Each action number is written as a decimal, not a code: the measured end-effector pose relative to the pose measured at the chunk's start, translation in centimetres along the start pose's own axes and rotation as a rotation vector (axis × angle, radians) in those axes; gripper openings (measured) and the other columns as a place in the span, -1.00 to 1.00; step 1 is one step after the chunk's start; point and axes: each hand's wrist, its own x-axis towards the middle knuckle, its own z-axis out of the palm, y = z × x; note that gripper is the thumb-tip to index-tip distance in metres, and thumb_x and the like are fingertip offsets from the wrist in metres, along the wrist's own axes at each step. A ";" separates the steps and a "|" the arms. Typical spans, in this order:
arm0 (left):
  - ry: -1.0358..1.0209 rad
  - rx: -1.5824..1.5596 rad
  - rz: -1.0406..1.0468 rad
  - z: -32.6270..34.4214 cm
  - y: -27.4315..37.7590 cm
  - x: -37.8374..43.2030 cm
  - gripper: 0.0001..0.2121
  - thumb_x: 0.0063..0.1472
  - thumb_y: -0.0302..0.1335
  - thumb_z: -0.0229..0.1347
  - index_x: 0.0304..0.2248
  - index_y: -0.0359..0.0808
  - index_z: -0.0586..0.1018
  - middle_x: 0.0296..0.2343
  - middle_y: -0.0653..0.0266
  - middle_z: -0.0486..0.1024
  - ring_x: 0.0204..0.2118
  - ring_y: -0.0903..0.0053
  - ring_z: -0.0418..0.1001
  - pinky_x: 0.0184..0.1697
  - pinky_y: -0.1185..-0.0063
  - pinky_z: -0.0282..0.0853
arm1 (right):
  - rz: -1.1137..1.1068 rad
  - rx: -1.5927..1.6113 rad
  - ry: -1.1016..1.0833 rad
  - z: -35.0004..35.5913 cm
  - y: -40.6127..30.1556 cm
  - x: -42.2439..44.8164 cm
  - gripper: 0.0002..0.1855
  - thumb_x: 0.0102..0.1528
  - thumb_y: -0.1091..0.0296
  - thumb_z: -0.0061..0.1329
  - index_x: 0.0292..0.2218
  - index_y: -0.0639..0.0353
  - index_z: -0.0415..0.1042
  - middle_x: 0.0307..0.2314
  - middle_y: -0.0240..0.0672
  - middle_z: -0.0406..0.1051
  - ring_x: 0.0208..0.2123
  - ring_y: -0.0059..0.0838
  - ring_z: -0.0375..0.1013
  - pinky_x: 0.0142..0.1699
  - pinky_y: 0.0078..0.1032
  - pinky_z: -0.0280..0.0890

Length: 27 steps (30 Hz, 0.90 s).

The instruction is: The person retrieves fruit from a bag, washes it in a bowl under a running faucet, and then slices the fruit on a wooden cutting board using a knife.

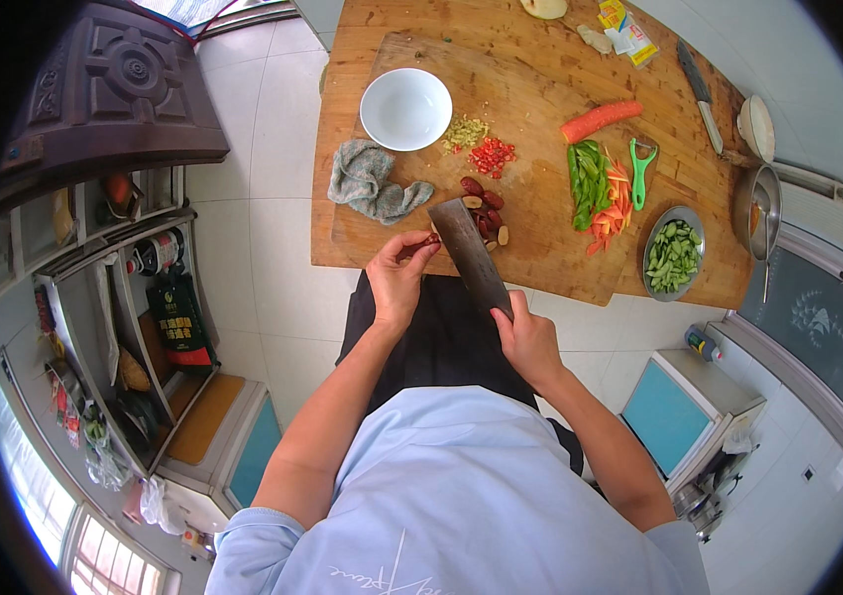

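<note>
Between the fingertips of my left hand (397,279) is a small dark red date (432,239), mostly covered by the fingers. My right hand (530,338) grips a cleaver (472,256) by its handle, the broad dark blade slanting up and left beside the date. Just beyond the blade, a small pile of red dates (492,199) and pale slices (503,236) lies on the wooden cutting board (533,256); the blade hides part of this pile. Chopped red chilli (492,157) and minced yellowish bits (466,134) sit in two heaps farther up the board.
A white bowl (406,110) and a crumpled grey cloth (373,182) are at the left. Rightward lie a carrot (601,120), sliced green pepper (589,182), carrot strips (612,208), a green peeler (640,172) and a plate (700,260) of cut greens. A knife (698,97) rests near the wall.
</note>
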 end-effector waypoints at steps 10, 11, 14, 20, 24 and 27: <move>0.112 0.588 0.221 -1.0 -0.7 0.7 -0.81 -0.03 -0.55 0.18 -0.37 -0.39 0.53 -0.45 0.19 0.50 -0.47 0.56 0.48 -0.36 0.65 0.37 | -0.100 -0.085 0.002 -1.0 -0.5 -0.4 -0.81 0.06 0.35 -0.10 -0.33 0.21 0.20 -0.73 -0.15 0.34 -0.70 -0.13 0.36 -0.64 -0.33 0.23; 0.152 0.522 0.200 -1.1 -0.9 0.7 -0.83 -0.03 -0.54 0.19 -0.39 -0.38 0.52 -0.46 0.20 0.51 -0.48 0.55 0.48 -0.39 0.63 0.36 | -0.146 -0.115 0.001 -1.1 -0.6 -0.4 -0.82 0.06 0.35 -0.10 -0.33 0.20 0.21 -0.73 -0.17 0.34 -0.71 -0.15 0.36 -0.65 -0.34 0.23; 0.179 0.458 0.136 -1.2 -1.2 0.9 -0.85 -0.03 -0.53 0.19 -0.44 -0.38 0.50 -0.50 0.21 0.51 -0.51 0.55 0.47 -0.43 0.62 0.36 | -0.218 -0.152 0.010 -1.2 -0.8 -0.4 -0.84 0.06 0.35 -0.11 -0.34 0.18 0.21 -0.74 -0.20 0.34 -0.72 -0.20 0.36 -0.65 -0.36 0.24; 0.179 0.462 0.117 -1.4 -1.3 0.9 -0.86 -0.03 -0.54 0.19 -0.47 -0.39 0.50 -0.57 0.23 0.51 -0.55 0.56 0.47 -0.45 0.62 0.36 | -0.191 -0.266 -0.107 -1.0 -1.2 -0.5 -0.85 0.07 0.36 -0.12 -0.34 0.20 0.22 -0.73 -0.21 0.34 -0.72 -0.19 0.35 -0.65 -0.35 0.22; 0.156 0.525 0.092 -1.1 -0.3 0.8 -0.85 -0.02 -0.55 0.18 -0.43 -0.39 0.49 -0.56 0.25 0.51 -0.54 0.59 0.46 -0.43 0.64 0.37 | -0.179 -0.370 -0.177 0.4 -0.8 0.1 -0.84 -0.01 0.46 -0.16 -0.32 0.17 0.20 -0.74 -0.19 0.29 -0.72 -0.21 0.36 -0.65 -0.35 0.25; 0.177 0.219 0.000 -1.9 -1.6 0.9 -0.85 0.01 -0.56 0.15 -0.38 -0.40 0.48 -0.49 0.27 0.48 -0.46 0.63 0.45 -0.38 0.66 0.37 | -0.206 -0.395 -0.137 1.1 -0.9 0.4 -0.79 -0.06 0.50 -0.18 -0.30 0.17 0.20 -0.71 -0.18 0.30 -0.70 -0.23 0.38 -0.65 -0.36 0.25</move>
